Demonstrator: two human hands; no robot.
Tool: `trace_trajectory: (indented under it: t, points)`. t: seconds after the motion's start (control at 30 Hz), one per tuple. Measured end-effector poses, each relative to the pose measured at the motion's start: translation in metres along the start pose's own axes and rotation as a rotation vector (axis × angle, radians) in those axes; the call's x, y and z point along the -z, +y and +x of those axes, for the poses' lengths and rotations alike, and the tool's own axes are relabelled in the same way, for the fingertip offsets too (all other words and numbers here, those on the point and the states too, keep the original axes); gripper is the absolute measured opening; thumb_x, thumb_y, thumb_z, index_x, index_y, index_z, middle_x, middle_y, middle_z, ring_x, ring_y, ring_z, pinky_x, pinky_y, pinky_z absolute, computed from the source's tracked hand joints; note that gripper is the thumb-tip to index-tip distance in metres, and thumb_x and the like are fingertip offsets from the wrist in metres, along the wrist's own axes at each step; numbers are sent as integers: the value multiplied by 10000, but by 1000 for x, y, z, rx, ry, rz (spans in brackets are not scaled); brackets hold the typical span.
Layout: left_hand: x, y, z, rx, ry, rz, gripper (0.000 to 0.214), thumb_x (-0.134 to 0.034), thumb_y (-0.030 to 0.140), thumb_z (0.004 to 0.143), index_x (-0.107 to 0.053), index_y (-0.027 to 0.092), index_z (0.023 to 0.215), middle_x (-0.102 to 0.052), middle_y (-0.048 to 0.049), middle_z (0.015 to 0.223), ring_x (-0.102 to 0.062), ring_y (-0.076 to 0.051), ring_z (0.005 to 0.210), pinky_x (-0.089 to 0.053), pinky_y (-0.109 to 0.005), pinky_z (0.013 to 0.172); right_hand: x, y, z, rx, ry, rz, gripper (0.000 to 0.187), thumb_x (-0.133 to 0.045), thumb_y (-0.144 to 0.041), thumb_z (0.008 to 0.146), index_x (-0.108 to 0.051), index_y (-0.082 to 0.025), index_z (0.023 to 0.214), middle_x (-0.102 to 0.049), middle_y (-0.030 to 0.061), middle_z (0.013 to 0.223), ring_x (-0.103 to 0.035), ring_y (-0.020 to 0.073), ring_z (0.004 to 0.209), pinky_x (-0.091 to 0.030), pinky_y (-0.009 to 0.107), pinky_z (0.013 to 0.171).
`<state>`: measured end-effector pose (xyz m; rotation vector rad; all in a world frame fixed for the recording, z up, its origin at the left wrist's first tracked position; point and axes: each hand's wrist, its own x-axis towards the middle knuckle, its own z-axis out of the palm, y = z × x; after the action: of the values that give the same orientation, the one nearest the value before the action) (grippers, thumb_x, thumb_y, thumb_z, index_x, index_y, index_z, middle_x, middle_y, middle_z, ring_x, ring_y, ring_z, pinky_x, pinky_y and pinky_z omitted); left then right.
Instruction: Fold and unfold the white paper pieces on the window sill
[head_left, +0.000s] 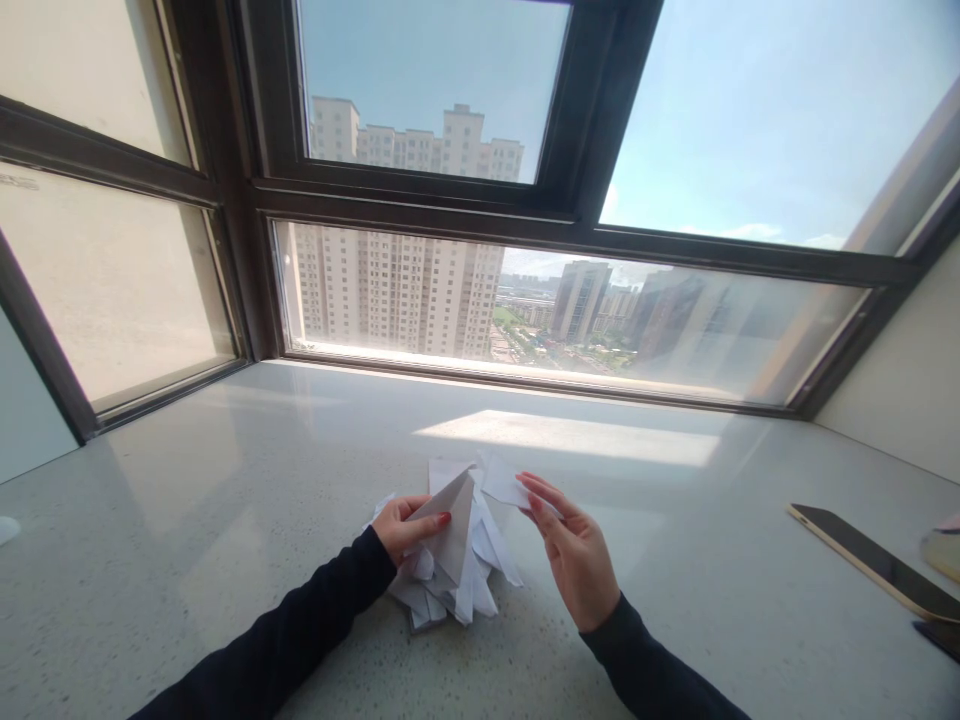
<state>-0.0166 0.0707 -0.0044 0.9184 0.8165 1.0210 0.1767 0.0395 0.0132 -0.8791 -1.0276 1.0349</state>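
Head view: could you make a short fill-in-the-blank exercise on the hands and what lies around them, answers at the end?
1. The left hand holds a folded paper ____ the paper pile (over or under).
2. The paper piece in the right hand is ____ in colour.
3. The dark flat device on the counter lies nearer the ____ hand.

Missing words: over; white; right.

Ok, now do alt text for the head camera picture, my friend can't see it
The left hand holds a folded white paper over a paper pile; the right hand holds another piece. Behind the speckled counter, a window shows tall buildings.
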Motion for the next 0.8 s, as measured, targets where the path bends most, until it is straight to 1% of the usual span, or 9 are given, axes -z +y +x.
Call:
trace_trajectory:
  t: [0.1,0.23,0.3,0.37,0.47,0.53,0.63,0.7,0.8]
  points:
    - [-3,4,-3,10,-31,49,442,-786,352,374,-640,110,714,-620,-3,556,-554,-117,500,-379,-175,411,-7,-5,-6,-64,6,88,425,-698,-301,592,-605,-243,1003,-622,39,1039,-563,205,913,-445,344,797]
    - [-8,4,-9,-43,-111,105,498,-720,410,506,-580,135,897,-640,-45,700,-609,-191,617,-427,-219,440,-6,-12,-5,-62,10,112,380,-698,-284,592,-622,-221,959,-665,30,925,-582,192,854,-451,325,769]
    - [-8,3,-9,-120,-58,137,522,-730,388,493,-551,152,923,-627,-28,710,-599,-173,588,-422,-212,432,-2,-14,-1,-5,68,108,321,-697,-278,591,-641,-223,903,-677,12,847,-582,187,842,-446,320,772]
    - [-7,1,-8,-171,25,200,434,-738,351,484,-543,159,820,-593,21,615,-536,-106,471,-373,-175,386,1,-14,3,37,82,81,248,-691,-288,597,-659,-228,836,-671,3,816,-576,182,842,-442,312,771]
    - [-6,0,-4,-178,7,299,322,-749,284,453,-501,153,611,-508,72,455,-425,-50,386,-318,-149,375,0,-12,1,42,-65,-89,170,-649,-348,637,-672,-207,731,-638,33,849,-567,190,810,-454,314,714]
    - [-7,-1,-2,-192,-77,325,307,-759,247,410,-527,143,582,-523,61,454,-457,-67,428,-350,-164,425,-4,-10,-4,86,-181,-312,183,-626,-377,653,-669,-200,669,-609,53,881,-551,205,813,-448,333,711]
    - [-9,-1,-2,-235,-176,352,266,-740,291,448,-607,128,612,-591,12,530,-539,-129,535,-407,-211,520,-9,-7,-12,219,-250,-642,162,-621,-368,658,-645,-212,624,-596,58,901,-512,235,885,-406,379,785]
    - [-10,1,-3,-267,-243,339,266,-721,337,490,-636,123,622,-614,-12,561,-568,-159,595,-423,-233,576,-9,-4,-15,274,-265,-722,134,-605,-343,678,-620,-212,651,-607,52,874,-518,226,866,-403,370,779]
    - [-11,4,-6,-271,-284,241,334,-726,368,502,-655,122,716,-632,-23,609,-579,-162,626,-425,-232,600,-10,1,-17,263,-276,-720,179,-581,-316,699,-590,-203,838,-617,29,773,-546,176,712,-431,297,662]
